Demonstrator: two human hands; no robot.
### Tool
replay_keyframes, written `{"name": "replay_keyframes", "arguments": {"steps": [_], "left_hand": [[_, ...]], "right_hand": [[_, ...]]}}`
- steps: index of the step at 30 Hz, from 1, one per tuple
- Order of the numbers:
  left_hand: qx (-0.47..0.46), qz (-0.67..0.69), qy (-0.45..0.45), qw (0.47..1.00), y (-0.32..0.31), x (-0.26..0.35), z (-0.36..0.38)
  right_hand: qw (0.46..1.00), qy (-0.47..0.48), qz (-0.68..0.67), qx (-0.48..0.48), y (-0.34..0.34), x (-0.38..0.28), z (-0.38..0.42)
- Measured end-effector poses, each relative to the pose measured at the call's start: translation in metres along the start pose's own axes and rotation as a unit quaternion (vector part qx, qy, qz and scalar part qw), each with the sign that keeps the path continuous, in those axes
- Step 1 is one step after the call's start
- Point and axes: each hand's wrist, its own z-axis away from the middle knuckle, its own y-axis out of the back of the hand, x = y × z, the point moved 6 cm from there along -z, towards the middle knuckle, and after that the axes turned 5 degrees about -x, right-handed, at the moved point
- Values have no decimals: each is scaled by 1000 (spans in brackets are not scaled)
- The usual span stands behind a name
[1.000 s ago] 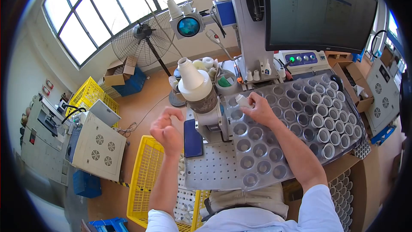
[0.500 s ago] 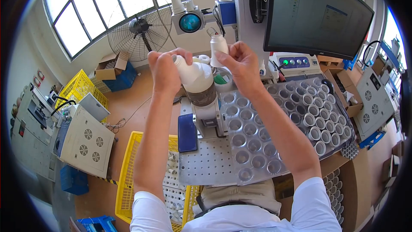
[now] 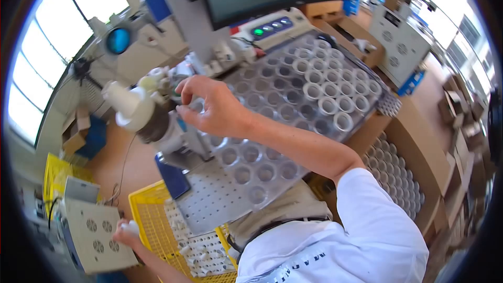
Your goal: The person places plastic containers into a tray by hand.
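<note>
Your right hand (image 3: pixel 217 111) hovers over the near-left cells of the grey moulded plastic tray (image 3: pixel 293 120), fingers curled, thumb and forefinger pinched; what they pinch I cannot tell. Your left hand (image 3: pixel 126 230) closes on a small white plastic bottle (image 3: pixel 131 226) at the yellow lattice crate (image 3: pixel 152 215), which holds more. Judged progress: white round cups (image 3: pixel 327 106) fill only the tray's far-right rows; most glossy cells stand empty.

Right hand (image 3: pixel 212 110) reaches forward, fingers curled and loosely spread; left hand (image 3: pixel 124 232) hangs low, arm stretched down, fist closed.
</note>
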Motion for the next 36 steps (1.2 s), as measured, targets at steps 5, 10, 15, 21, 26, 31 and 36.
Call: {"name": "replay_keyframes", "arguments": {"steps": [5,10,15,21,26,31,36], "left_hand": [[71,82,166,980,4,-40,19],[9,89,71,993,-17,-3,18],[-38,166,-22,985,-131,173,65],[-275,197,-278,899,-222,261,131],[-323,213,-240,890,-263,237,157],[-343,155,-172,910,-277,207,167],[-335,147,-166,916,-277,206,168]], "right_hand": [[968,-136,192,-88,126,29,104],[817,-354,449,-71,223,-1,188],[745,-468,470,-72,225,18,219],[780,-407,473,-51,215,-16,170],[914,-278,265,-129,148,-1,93],[947,-227,130,-186,48,78,37],[962,-225,76,-133,-21,141,16]]}}
